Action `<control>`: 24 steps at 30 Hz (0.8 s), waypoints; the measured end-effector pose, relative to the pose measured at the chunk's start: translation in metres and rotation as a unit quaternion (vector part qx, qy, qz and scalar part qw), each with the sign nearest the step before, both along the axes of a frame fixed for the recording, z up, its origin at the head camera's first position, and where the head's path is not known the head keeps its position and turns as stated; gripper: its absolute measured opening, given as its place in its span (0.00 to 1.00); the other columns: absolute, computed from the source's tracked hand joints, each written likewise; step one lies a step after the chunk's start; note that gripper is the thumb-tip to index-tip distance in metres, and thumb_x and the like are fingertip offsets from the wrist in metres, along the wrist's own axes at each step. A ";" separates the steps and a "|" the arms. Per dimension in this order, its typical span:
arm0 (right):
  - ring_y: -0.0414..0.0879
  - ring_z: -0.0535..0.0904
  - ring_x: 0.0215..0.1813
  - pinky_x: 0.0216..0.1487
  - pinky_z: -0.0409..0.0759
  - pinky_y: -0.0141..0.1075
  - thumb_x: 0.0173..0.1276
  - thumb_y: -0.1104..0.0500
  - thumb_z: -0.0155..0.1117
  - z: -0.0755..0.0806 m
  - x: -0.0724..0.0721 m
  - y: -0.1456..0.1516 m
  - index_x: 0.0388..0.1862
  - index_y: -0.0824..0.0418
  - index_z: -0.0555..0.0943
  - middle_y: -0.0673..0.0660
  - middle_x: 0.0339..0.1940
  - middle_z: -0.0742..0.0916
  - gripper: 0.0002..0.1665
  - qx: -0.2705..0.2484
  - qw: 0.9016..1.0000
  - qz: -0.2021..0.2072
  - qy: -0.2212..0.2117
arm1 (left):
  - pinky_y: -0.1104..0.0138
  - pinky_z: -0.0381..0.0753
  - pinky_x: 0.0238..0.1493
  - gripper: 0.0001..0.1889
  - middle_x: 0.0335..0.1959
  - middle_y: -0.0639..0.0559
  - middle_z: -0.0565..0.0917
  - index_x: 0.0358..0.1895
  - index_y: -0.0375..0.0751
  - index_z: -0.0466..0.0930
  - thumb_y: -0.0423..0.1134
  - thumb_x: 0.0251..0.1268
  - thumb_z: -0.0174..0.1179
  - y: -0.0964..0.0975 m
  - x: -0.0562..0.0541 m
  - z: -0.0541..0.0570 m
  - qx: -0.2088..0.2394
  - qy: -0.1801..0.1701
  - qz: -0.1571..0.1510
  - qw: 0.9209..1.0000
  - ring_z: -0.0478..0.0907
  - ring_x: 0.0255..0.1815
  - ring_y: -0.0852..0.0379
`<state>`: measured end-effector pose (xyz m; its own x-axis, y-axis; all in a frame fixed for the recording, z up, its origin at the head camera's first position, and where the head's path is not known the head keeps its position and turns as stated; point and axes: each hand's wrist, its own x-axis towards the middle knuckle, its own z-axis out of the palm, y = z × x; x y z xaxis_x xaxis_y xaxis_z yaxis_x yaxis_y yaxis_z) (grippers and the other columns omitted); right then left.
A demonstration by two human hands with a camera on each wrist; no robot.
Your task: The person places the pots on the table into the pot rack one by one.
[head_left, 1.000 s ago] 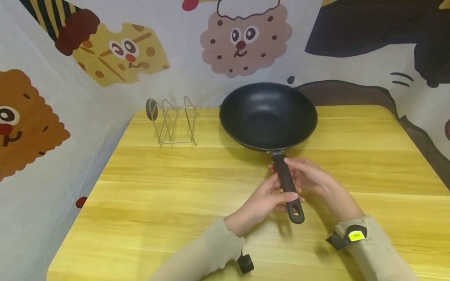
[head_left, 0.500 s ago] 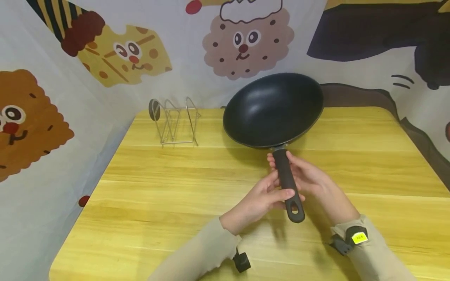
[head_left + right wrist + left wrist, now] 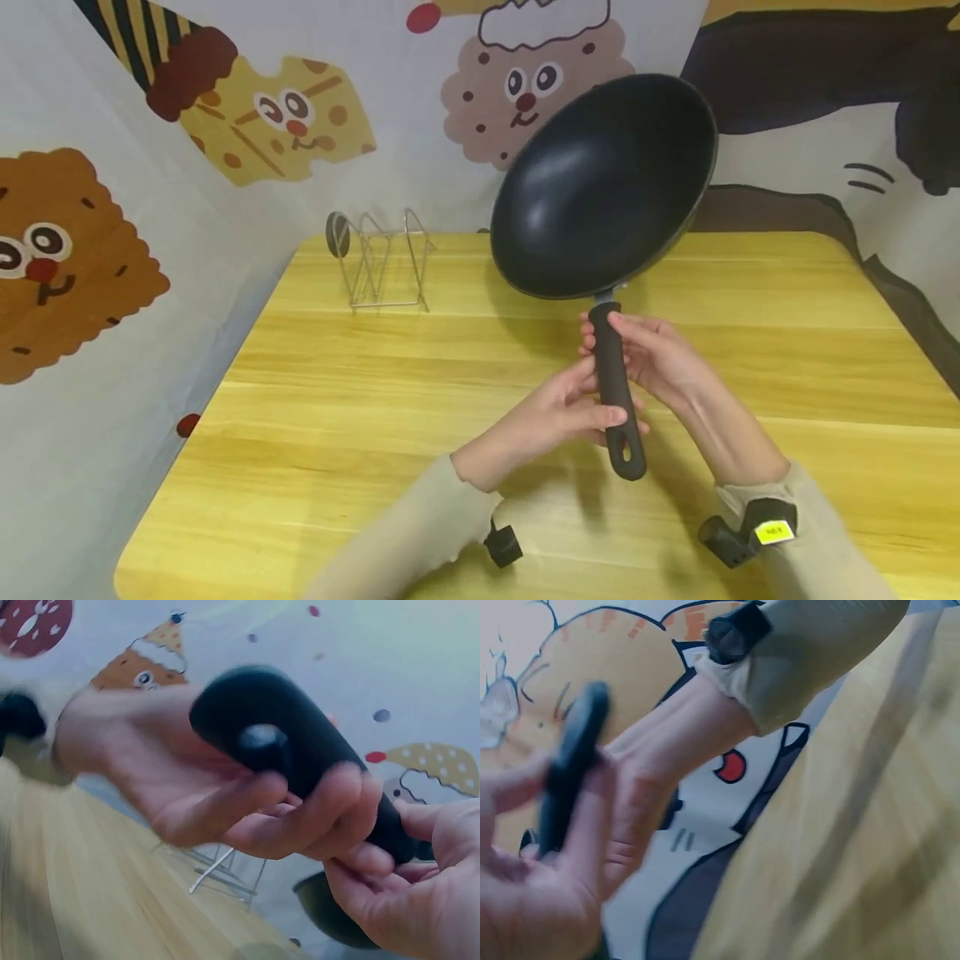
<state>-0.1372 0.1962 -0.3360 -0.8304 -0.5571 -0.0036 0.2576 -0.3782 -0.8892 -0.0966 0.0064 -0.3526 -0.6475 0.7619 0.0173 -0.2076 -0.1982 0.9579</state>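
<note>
A black wok [image 3: 592, 200] with a long dark handle [image 3: 615, 375] is held up above the table in the head view, tilted so its hollow inside shows. My left hand [image 3: 551, 414] grips the lower part of the handle near the hanging hole, thumb across the top. Higher up, close to the wok's bowl, my right hand [image 3: 667, 358] holds the handle with its thumb on the near side and fingertips showing past the far side. In the right wrist view the left hand's fingers [image 3: 330, 810] curl under the handle.
A small metal wire rack [image 3: 390, 305] stands at the back left of the wooden table [image 3: 315, 433], with a dark oval at its left end. A cartoon-printed cloth [image 3: 420, 167] hangs behind and to the left.
The wok has risen from low over the table's back and tilted up, its bowl leaning to the right. Both hands keep hold of the handle.
</note>
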 end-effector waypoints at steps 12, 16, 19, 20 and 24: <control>0.39 0.87 0.46 0.54 0.83 0.28 0.76 0.54 0.58 0.000 0.012 -0.022 0.54 0.77 0.77 0.49 0.39 0.90 0.25 0.267 0.944 -0.162 0.106 | 0.71 0.82 0.47 0.35 0.53 0.43 0.85 0.71 0.42 0.65 0.38 0.62 0.69 -0.008 0.006 0.016 -0.233 0.126 0.108 0.958 0.87 0.48 0.54; 0.37 0.87 0.46 0.56 0.83 0.29 0.77 0.51 0.58 -0.001 0.011 -0.028 0.53 0.73 0.80 0.57 0.42 0.90 0.24 0.338 0.913 -0.172 0.151 | 0.70 0.82 0.49 0.39 0.56 0.40 0.84 0.77 0.54 0.60 0.36 0.64 0.67 -0.015 0.004 0.010 -0.233 0.118 0.095 0.960 0.88 0.48 0.51; 0.38 0.87 0.46 0.57 0.83 0.34 0.77 0.50 0.57 0.000 0.010 -0.034 0.51 0.69 0.82 0.62 0.44 0.90 0.23 0.365 0.897 -0.183 0.170 | 0.68 0.82 0.48 0.40 0.58 0.39 0.83 0.78 0.59 0.57 0.35 0.66 0.65 -0.023 0.001 0.005 -0.221 0.107 0.085 0.966 0.88 0.47 0.52; 0.39 0.87 0.45 0.57 0.83 0.36 0.77 0.49 0.58 0.000 0.009 -0.036 0.50 0.68 0.82 0.62 0.44 0.90 0.22 0.372 0.892 -0.186 0.178 | 0.68 0.82 0.47 0.40 0.58 0.39 0.82 0.79 0.60 0.56 0.35 0.67 0.65 -0.025 0.000 0.003 -0.217 0.105 0.083 0.967 0.88 0.47 0.52; 0.43 0.88 0.43 0.54 0.82 0.42 0.75 0.49 0.59 0.001 0.007 -0.046 0.46 0.65 0.83 0.61 0.40 0.91 0.19 0.387 0.878 -0.195 0.203 | 0.66 0.82 0.50 0.38 0.60 0.37 0.80 0.78 0.56 0.56 0.35 0.68 0.63 -0.034 -0.003 -0.002 -0.206 0.100 0.078 0.970 0.87 0.48 0.51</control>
<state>-0.1299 0.1503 -0.3349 -0.9779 -0.1918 0.0837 -0.1544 0.3916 -0.9071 -0.0999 -0.0279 -0.3548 -0.7708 0.6235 -0.1306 -0.0080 0.1955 0.9807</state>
